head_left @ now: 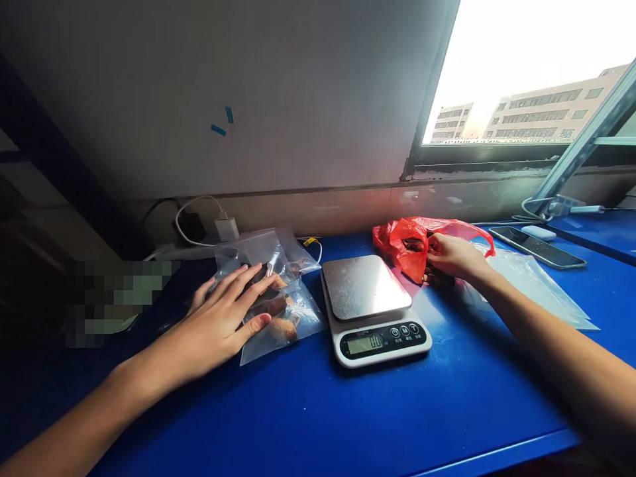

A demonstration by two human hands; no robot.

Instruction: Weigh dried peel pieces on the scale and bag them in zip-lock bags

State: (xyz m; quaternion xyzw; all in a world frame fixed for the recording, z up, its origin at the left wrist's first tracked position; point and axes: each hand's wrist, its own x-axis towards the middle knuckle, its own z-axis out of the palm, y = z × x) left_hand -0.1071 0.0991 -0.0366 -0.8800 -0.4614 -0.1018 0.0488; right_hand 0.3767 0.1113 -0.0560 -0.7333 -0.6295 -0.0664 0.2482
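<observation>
One left hand (233, 305), fingers spread, lies in the head view on clear bags (253, 351), at least two, with brown pieces (284, 328) inside. One right hand (452, 255), fingers curled, is at one red bag (397, 248); its grip cannot be told. One scale (368, 288), reading 0.0, stands between; one phone (539, 247) lies rightward.
</observation>
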